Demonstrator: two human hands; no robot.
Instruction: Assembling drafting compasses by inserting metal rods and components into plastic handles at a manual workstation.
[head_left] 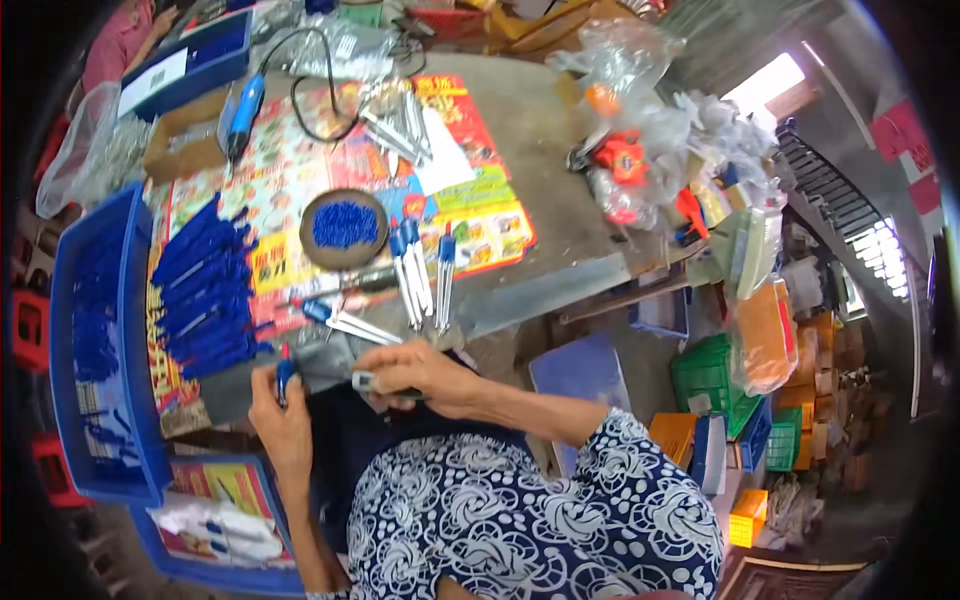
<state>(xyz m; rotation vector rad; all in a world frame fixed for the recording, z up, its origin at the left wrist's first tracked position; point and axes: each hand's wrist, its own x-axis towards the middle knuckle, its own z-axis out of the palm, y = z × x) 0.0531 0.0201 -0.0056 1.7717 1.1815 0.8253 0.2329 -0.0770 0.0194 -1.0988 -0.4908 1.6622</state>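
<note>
My left hand (278,412) grips a small blue handle piece (285,374) with a red tip, held upright near the table's front edge. My right hand (420,372) is closed on a thin silver metal part (368,381), just right of the left hand. Right in front of the hands lies a finished blue-and-silver tool (338,320). Three more finished ones (418,272) lie side by side farther in. A heap of blue handles (205,290) is stacked to the left, and a round dark bowl (344,228) holds small blue bits.
A blue bin (128,310) with blue parts stands at the left edge, another bin (262,510) below it. A corded blue tool (244,112) and silver parts in clear bags (402,122) lie at the back. Plastic bags (640,150), green crates (712,375) and boxes crowd the right.
</note>
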